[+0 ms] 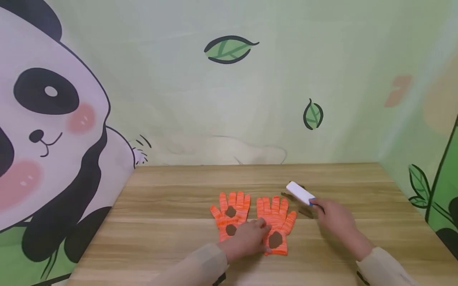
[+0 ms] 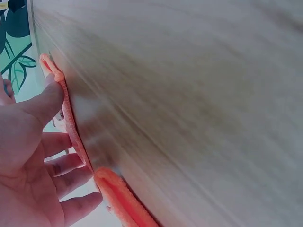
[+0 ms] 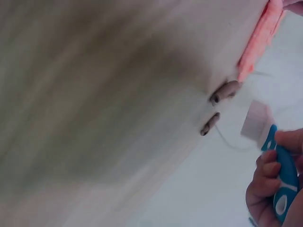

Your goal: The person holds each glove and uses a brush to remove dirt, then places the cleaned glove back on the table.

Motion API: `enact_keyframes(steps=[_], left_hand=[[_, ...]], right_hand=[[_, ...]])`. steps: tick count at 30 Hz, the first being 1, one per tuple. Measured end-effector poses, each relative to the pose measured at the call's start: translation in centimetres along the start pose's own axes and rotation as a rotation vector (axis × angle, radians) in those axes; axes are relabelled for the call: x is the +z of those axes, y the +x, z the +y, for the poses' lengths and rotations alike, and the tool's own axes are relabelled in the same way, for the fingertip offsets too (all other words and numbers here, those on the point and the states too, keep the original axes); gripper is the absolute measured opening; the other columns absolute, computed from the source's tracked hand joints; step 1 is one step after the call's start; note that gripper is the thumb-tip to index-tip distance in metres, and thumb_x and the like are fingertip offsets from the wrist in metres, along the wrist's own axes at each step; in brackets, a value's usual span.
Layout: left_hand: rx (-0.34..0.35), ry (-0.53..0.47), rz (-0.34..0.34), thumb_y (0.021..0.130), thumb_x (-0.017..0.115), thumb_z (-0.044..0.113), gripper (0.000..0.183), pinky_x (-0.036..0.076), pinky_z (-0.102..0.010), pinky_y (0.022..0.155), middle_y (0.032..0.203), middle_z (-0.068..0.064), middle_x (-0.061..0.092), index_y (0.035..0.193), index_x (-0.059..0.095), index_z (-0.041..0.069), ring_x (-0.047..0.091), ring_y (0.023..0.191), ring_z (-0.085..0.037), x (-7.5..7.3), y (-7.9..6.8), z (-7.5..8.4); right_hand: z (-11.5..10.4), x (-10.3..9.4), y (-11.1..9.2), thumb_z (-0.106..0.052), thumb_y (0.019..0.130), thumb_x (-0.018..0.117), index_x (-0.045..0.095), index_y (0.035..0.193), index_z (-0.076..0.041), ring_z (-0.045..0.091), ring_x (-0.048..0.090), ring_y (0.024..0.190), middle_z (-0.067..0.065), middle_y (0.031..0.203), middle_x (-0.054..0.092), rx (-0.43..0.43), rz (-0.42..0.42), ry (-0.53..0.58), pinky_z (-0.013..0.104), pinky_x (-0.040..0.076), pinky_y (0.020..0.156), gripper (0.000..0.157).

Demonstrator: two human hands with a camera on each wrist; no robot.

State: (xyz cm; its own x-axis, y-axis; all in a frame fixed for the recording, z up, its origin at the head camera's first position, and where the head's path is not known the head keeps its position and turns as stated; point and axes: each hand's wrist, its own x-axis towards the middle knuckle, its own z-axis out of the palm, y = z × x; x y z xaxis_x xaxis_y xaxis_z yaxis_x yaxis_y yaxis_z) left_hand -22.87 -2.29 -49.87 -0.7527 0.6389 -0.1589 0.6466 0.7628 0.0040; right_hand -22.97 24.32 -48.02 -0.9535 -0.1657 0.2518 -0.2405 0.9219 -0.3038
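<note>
- The left hand point(image 1: 248, 238) rested at the inner edge of the right-side glove point(image 1: 275, 222), its thumb and relaxed fingers spread and touching the fabric.
- The right hand point(image 1: 334, 218) gripped the blue handle point(image 3: 286, 175) of a brush point(image 1: 300, 193), whose white head pointed toward the far left.
- The right-side glove, orange with a brown patch point(image 1: 275, 240) near its cuff, lay flat, fingers pointing away.
- The left-side glove point(image 1: 237, 221), also orange, lay just beside it with two brown patches showing, partly hidden by the left hand.
- Small brown pieces point(image 3: 225, 92) lay on the wooden desk point(image 1: 161, 222) near the brush.
- Beyond stood a pale green backdrop point(image 1: 171, 91) bearing a panda point(image 1: 71, 55).
</note>
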Motion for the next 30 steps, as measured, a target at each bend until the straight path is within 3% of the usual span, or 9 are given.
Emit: enact_keyframes(steps=[5,10,15,18,25,30], left_hand=[[-0.01,-0.003,-0.002,0.087,0.071,0.061,0.072,0.054,-0.022,0.074,0.123,0.006,0.06,0.147,0.057,0.023,0.063,0.103,-0.009,-0.1,0.0,0.2],[0.0,-0.015,0.016,0.089,0.07,0.059,0.07,0.057,-0.024,0.081,0.13,0.005,0.061,0.146,0.058,0.021,0.065,0.111,-0.011,0.0,0.1,0.2],[-0.041,-0.066,0.001,0.093,0.069,0.054,0.07,0.053,-0.032,0.107,0.152,0.0,0.055,0.15,0.053,0.016,0.056,0.138,-0.016,-0.1,0.4,-0.4],[-0.063,-0.097,-0.018,0.096,0.064,0.053,0.071,0.043,-0.036,0.119,0.161,-0.001,0.047,0.153,0.048,0.014,0.046,0.149,-0.018,-0.1,0.1,-0.5],[0.011,-0.042,-0.037,0.101,0.055,0.054,0.059,0.048,-0.037,0.114,0.155,0.003,0.054,0.15,0.053,0.02,0.051,0.144,-0.014,-0.1,-2.6,0.4],[0.054,0.001,-0.078,0.105,0.049,0.05,0.051,0.047,-0.039,0.115,0.154,0.006,0.055,0.147,0.057,0.021,0.051,0.144,-0.013,0.0,-3.4,1.2]], right_hand=[[-0.3,-0.2,0.2,-0.012,0.095,0.069,0.077,0.116,-0.006,0.03,0.074,0.083,0.02,0.106,0.078,-0.065,-0.013,0.009,0.043,0.055,0.061,0.023],[0.0,-0.5,0.0,-0.008,0.097,0.065,0.073,0.12,-0.003,0.028,0.069,0.08,0.023,0.113,0.075,0.035,0.011,0.091,0.04,0.049,0.058,0.026],[0.7,-1.3,-0.4,-0.007,0.096,0.064,0.072,0.121,-0.002,0.021,0.056,0.069,0.024,0.111,0.075,0.062,0.033,0.107,0.033,0.039,0.054,0.027],[0.7,-1.6,-0.9,-0.009,0.096,0.066,0.074,0.119,-0.002,0.022,0.06,0.071,0.024,0.11,0.076,0.057,0.026,0.092,0.034,0.041,0.054,0.025],[-1.0,-2.1,-2.3,-0.013,0.094,0.071,0.077,0.115,-0.009,0.029,0.075,0.089,0.016,0.111,0.078,-0.07,-0.054,0.082,0.043,0.058,0.067,0.023],[-1.9,-1.6,-3.3,-0.013,0.092,0.073,0.078,0.113,-0.015,0.02,0.074,0.087,0.006,0.105,0.08,-0.156,-0.119,0.036,0.037,0.057,0.066,0.022]])
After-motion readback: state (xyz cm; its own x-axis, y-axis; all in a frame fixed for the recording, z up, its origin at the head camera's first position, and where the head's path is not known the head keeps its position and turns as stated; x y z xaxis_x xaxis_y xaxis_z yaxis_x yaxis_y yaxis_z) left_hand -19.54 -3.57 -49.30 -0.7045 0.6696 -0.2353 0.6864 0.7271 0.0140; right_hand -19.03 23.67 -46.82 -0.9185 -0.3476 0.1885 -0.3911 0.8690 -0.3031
